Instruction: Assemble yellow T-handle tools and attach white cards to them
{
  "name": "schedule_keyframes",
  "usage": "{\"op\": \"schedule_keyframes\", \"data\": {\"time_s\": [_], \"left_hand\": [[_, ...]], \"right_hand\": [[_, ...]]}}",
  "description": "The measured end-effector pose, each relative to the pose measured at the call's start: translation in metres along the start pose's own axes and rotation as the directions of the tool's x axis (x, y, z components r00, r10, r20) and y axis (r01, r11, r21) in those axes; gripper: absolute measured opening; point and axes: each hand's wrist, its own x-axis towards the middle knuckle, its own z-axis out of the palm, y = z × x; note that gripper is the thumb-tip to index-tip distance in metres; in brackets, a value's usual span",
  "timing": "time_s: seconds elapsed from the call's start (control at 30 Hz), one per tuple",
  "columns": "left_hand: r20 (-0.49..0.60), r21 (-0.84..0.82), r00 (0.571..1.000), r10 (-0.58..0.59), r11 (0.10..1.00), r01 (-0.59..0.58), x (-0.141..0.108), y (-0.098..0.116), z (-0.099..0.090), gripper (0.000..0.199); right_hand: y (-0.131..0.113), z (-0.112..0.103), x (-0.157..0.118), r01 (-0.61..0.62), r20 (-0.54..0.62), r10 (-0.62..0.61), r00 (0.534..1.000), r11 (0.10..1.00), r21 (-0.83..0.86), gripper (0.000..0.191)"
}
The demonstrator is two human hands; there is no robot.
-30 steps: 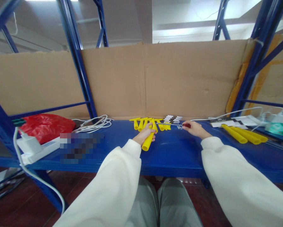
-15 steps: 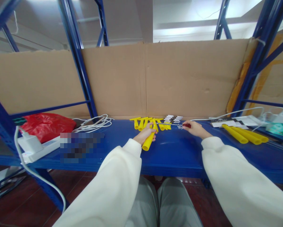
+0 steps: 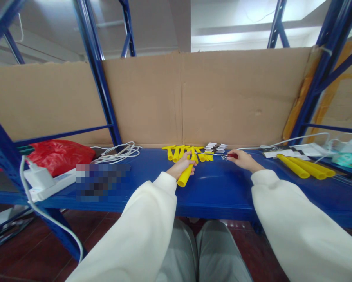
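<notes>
While the left hand (image 3: pixel 180 167) wraps around a hollow yellow tube (image 3: pixel 185 177) above the blue metal shelf (image 3: pixel 217 188), the right hand (image 3: pixel 242 159) pinches a thin metal screwdriver by its red handle (image 3: pixel 232 156). Yellow T-shaped pieces (image 3: pixel 170 155) lie just behind; the left hand covers some, so I cannot count them. The one held tube looks smooth and slanted, its round open end nearer the person. Three more yellow tubes (image 3: pixel 309 169) lie far right.

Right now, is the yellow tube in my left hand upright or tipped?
Tipped: the yellow tube slants through your left hand, its wide round end pointing back toward you.
</notes>
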Motion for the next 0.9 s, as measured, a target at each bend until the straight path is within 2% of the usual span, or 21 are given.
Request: {"op": "schedule_keyframes", "data": {"time_s": [0.27,0.53,0.73,0.9], "left_hand": [[-0.029,0.044,1.000,-0.007,0.999,0.008,-0.003,0.002,0.002,0.059],[-0.047,0.130,0.997,0.061,0.990,-0.054,0.000,-0.004,-0.001,0.069],[-0.068,0.165,0.995,0.070,0.985,-0.058,-0.003,-0.003,0.001,0.069],[-0.082,0.154,0.995,0.061,0.987,-0.048,0.000,-0.003,-0.001,0.070]], "right_hand": [[0.004,0.000,0.001,0.012,0.010,-0.012,1.000,1.000,-0.007,0.020],[0.001,-0.004,-0.001,0.050,0.008,-0.049,0.999,0.997,-0.055,0.026],[-0.001,-0.010,-0.003,0.160,0.081,-0.162,0.984,0.987,0.023,0.030],[-0.010,-0.018,-0.007,0.211,0.102,-0.206,0.973,0.977,-0.040,0.033]]}}
